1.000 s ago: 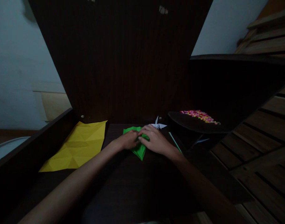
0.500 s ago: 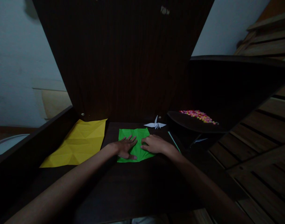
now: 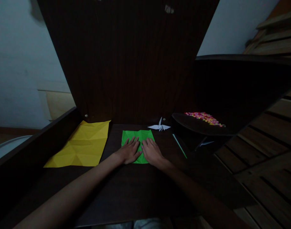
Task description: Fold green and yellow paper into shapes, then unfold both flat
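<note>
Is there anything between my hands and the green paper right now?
Nothing visible. The left hand and right hand both lie flat, directly on the green paper. The white paper crane sits apart behind it, the yellow sheet off to the left.

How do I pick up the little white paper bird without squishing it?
Probably best to pinch the white paper crane lightly by the upright point in its middle, coming straight down from above. Its wings spread flat to both sides on the dark desk, so a grip from the side would likely crush them. The raised tip is the one part standing clear.
</note>
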### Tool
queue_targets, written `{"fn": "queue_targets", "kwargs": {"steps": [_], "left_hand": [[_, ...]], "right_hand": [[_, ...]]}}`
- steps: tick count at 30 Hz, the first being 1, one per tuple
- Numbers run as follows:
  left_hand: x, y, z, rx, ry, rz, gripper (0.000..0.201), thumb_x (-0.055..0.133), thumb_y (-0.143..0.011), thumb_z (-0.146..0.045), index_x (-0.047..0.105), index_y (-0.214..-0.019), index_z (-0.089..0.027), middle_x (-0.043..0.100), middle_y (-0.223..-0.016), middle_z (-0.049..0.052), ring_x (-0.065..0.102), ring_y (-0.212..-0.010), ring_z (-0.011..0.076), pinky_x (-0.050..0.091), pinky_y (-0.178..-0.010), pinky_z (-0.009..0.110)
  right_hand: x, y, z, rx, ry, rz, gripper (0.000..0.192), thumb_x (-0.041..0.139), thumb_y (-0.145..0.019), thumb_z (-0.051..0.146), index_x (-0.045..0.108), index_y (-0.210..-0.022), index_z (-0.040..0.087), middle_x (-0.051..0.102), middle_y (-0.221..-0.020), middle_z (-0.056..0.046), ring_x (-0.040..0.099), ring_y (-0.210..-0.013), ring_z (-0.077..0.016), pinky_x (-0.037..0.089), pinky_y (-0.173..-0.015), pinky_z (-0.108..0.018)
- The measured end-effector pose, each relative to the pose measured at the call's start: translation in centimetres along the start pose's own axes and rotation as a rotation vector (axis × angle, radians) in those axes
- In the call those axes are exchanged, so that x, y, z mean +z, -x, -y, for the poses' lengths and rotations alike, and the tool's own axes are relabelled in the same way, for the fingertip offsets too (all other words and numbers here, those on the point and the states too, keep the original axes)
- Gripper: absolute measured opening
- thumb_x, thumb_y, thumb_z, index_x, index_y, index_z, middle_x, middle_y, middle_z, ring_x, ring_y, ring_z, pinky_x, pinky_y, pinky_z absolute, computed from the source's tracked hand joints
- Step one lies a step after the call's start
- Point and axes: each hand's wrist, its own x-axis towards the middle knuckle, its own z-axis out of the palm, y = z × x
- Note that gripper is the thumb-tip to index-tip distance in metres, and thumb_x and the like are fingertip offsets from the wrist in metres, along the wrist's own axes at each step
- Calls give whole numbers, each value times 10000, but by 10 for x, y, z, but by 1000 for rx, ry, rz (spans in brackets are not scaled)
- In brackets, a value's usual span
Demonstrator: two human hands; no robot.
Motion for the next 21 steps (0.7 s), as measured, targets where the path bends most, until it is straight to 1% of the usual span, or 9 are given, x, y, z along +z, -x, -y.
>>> {"fn": "queue_targets", "kwargs": {"steps": [3, 5, 7, 10, 13, 17, 21], "left_hand": [[3, 2, 1, 6, 0, -28, 730, 175, -993, -594, 237, -1539, -114, 144, -1622, 160, 68, -1502, 317, 90, -1190, 509], [5, 3, 1, 11, -1, -41, 733, 168, -995, -591, 222, -1546, -111, 145, -1622, 149, 65, -1503, 309, 80, -1195, 500], [7, 5, 1, 12, -3, -56, 733, 170, -997, -585, 210, -1551, -106, 152, -1622, 141, 64, -1503, 304, 71, -1200, 490], [10, 6, 1, 0, -8, -83, 719, 176, -998, -576, 196, -1557, -124, 178, -1618, 133, 73, -1503, 303, 72, -1199, 502], [11, 8, 0, -14, -10, -106, 710, 178, -998, -576, 190, -1560, -142, 193, -1615, 127, 88, -1502, 302, 80, -1197, 506], [12, 9, -1, -27, -10, -126, 731, 193, -988, -596, 189, -1560, -141, 198, -1616, 126, 95, -1502, 297, 74, -1201, 489], [12, 10, -2, -39, -16, -131, 786, 211, -967, -631, 196, -1553, -108, 175, -1618, 150, 100, -1502, 298, 67, -1205, 475]], "right_hand": [[13, 2, -8, -93, -89, -48, 377, 323, -1007, 213, 550, -1294, 123, 531, -1390, -163, 455, -1320, -259, 385, -1105, -423], [22, 1, -14, -187, -216, -96, 461, 262, -1011, 219, 469, -1401, 86, 430, -1500, -157, 308, -1438, -255, 310, -1171, -443], [30, 0, -19, -225, -298, -77, 522, 217, -1024, 269, 387, -1465, 47, 355, -1549, -155, 238, -1473, -255, 261, -1199, -450], [34, -3, -20, -179, -309, -3, 571, 194, -1032, 339, 322, -1504, 45, 284, -1579, -141, 208, -1482, -264, 211, -1214, -472], [30, -5, -18, -110, -262, 56, 580, 200, -1035, 380, 310, -1517, 77, 250, -1590, -122, 192, -1485, -268, 173, -1215, -488], [26, -6, -17, -65, -209, 96, 574, 202, -1039, 420, 308, -1526, 136, 213, -1604, -91, 154, -1493, -265, 141, -1213, -492], [25, -8, -20, -35, -204, 124, 589, 224, -1035, 465, 288, -1534, 157, 182, -1611, -92, 124, -1498, -268, 124, -1211, -493]]}}
